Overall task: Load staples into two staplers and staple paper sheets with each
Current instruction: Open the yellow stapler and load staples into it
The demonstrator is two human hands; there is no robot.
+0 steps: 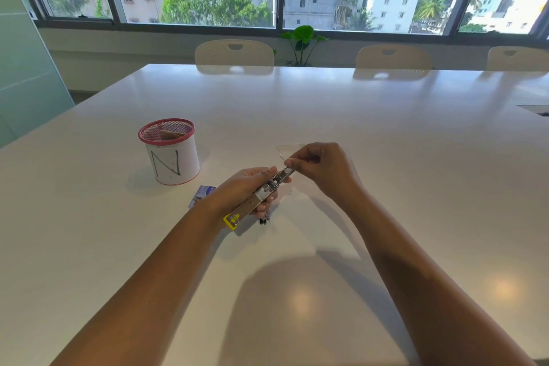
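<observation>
Stapler (261, 193) sits mid-frame, lifted off the white surface (386, 142), its metal magazine flipped open and the yellow end pointing toward the bottom. From my remote seat I see the left hand (246, 187) wrapped around its body, while the right hand (320, 166) pinches something tiny at the front tip, probably staples, can't really tell. Staple box (203, 193) peeks out left of the left wrist. Red-rimmed mesh cup (170, 154) marked N stands in the left part. Clear plastic sheet (286, 149) lies behind the right hand.
</observation>
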